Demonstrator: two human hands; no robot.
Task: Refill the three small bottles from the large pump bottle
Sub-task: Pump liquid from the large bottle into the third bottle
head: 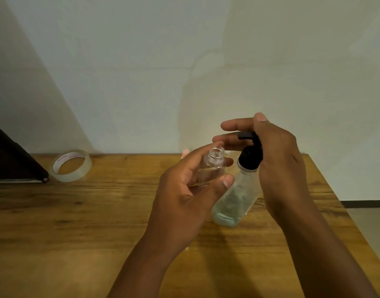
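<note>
- The left hand [184, 196] gripped an uncapped small bottle [212, 166].
- The right hand [277, 155] rested straight fingers on the pump bottle [238, 196].
- The tape roll [71, 165] bore illegible red print.

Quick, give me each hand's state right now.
Left hand: grips the small bottle, uncapped, held by the nozzle.
Right hand: open, fingers straight over the pump head of the large pump bottle.
</note>
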